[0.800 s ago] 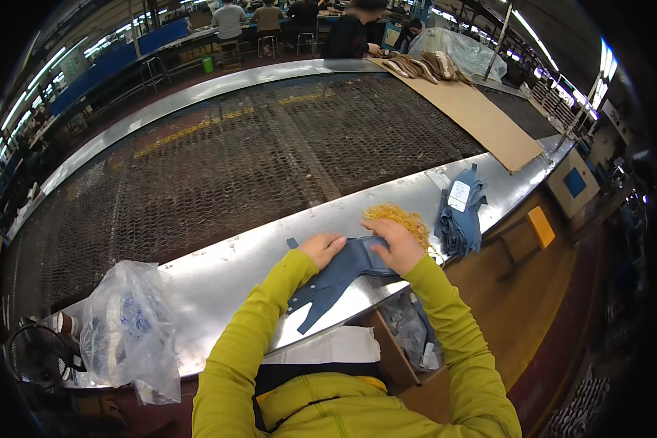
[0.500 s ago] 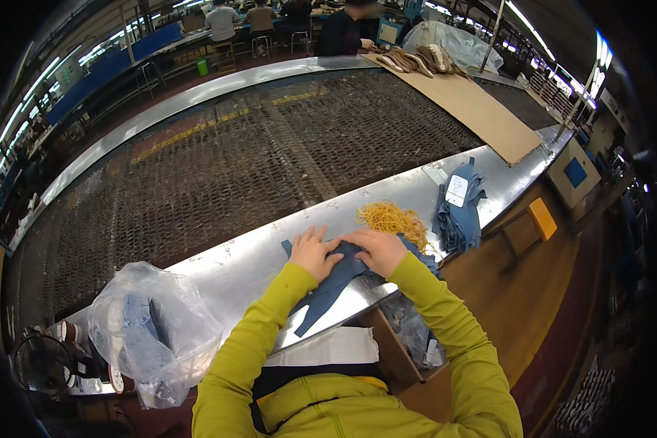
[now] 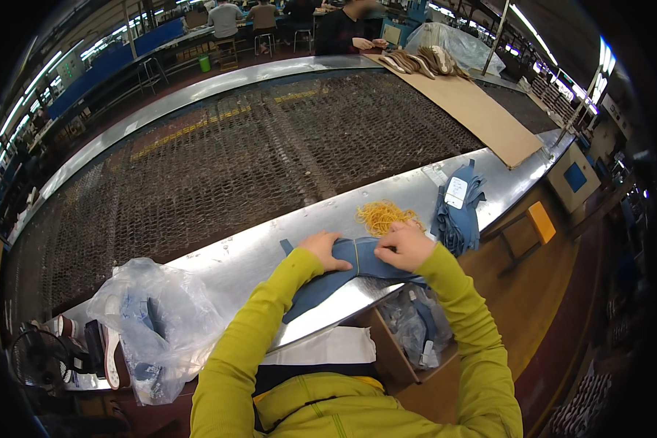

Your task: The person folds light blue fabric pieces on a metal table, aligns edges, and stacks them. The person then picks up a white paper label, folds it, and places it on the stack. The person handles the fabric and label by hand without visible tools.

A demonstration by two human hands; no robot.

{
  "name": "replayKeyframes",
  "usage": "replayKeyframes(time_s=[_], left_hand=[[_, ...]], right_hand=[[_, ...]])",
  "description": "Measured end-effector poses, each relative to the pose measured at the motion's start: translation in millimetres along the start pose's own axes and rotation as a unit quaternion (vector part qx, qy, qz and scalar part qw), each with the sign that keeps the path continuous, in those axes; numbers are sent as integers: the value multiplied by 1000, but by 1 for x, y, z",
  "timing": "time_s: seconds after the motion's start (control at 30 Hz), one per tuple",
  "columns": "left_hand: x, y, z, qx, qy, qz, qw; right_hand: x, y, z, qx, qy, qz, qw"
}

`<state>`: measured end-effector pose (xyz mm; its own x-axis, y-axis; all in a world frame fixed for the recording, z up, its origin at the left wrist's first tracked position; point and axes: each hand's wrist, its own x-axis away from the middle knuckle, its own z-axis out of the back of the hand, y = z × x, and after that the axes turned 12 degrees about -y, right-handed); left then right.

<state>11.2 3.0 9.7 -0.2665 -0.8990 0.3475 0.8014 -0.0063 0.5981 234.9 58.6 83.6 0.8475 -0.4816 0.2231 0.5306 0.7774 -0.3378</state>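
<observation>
A bundle of flat blue fabric pieces [image 3: 318, 290] lies on the metal edge of the table, with a thin yellow rubber band [image 3: 356, 257] around its middle. To the left of the band, my left hand [image 3: 323, 250] grips the bundle, thumb on the near side. My right hand [image 3: 410, 247] is closed over the right part, thumb and fingers curled; what lies inside its fingers is partly hidden. Just beyond it sits a heap of yellow rubber bands [image 3: 381, 217]. A second blue fabric bundle [image 3: 456, 219] with a white tag [image 3: 456, 191] rests farther right.
A dark mesh surface [image 3: 219, 168] spans the table beyond the metal edge. Cardboard [image 3: 482, 117] carries brown shoe parts [image 3: 423, 61] at the far right. A clear plastic bag [image 3: 160, 321] and a small fan [image 3: 40, 358] stand left. Below is an open box [image 3: 390, 350]. Another person [image 3: 343, 33] works across.
A yellow band now shows around the blue bundle. My hands have moved apart, the right one shifting rightward and curling. The bundle's loose ends have drawn together.
</observation>
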Motion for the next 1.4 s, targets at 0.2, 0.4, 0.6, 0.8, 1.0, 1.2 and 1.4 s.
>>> replayKeyframes(time_s=[0.2, 0.4, 0.6, 0.8, 1.0, 1.2, 1.4], left_hand=[[-8, 19, 10, -74, -47, -24, 996], [18, 25, -1, -44, 13, -46, 998], [45, 42, -18, -18, 120, -42, 992], [100, 34, -11, 10, 244, -61, 968], [171, 8, 10, -28, 277, -61, 958], [188, -36, 11, -102, 181, 3, 978], [193, -36, -9, -70, 153, 32, 985]], right_hand=[[-2, -50, -48, 213, 123, -137, 959], [0, -57, -78, 141, 261, -126, 947], [5, -74, -74, 43, 335, -163, 927], [-10, -112, -77, -91, 431, -92, 893], [-26, -164, -90, -270, 441, 65, 853], [-31, -150, -85, -643, -76, 91, 756], [-62, -108, -68, -748, 88, 47, 656]])
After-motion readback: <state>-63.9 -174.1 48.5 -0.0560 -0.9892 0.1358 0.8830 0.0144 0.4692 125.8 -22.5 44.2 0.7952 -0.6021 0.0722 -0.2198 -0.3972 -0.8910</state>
